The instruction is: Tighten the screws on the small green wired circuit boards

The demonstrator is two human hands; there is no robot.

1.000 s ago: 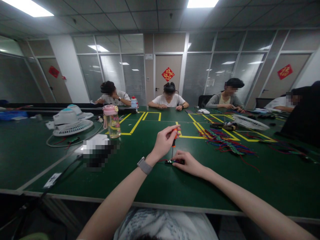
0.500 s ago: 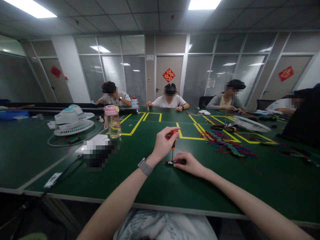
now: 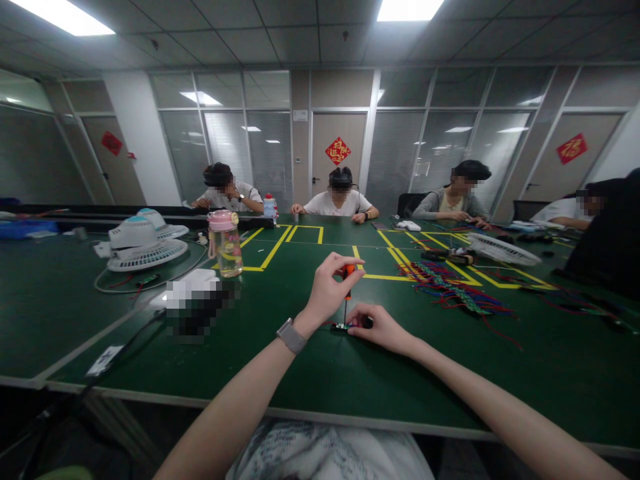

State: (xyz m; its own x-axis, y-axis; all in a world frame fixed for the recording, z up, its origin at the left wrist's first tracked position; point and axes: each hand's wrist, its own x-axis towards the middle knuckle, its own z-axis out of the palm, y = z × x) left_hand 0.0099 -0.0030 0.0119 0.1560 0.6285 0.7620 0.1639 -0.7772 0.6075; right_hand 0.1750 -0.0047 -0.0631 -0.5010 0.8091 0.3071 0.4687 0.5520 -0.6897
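Note:
My left hand [image 3: 327,285] is closed about the orange-and-black handle of a screwdriver [image 3: 349,293], thumb and index finger around its top. The screwdriver stands nearly upright, its thin shaft reaching down to a small circuit board [image 3: 339,327] on the table; whether the tip sits in a screw is too small to tell. With its fingertips pinching the right end of that board, my right hand [image 3: 383,328] rests low on the table. A dark part, mostly hidden, shows at the right fingers. Red wire runs out to the board's left.
On the green table [image 3: 310,380] lie a pile of wired circuit boards [image 3: 453,287] at right, a white fan grille [image 3: 505,248], a pink-lidded bottle [image 3: 225,243] and white fan parts [image 3: 145,243] at left. Yellow tape marks the surface. Several people sit across the table.
My left thumb and index finger have shifted a little to the right around the screwdriver handle, showing more of its orange top. My right hand stays on the board.

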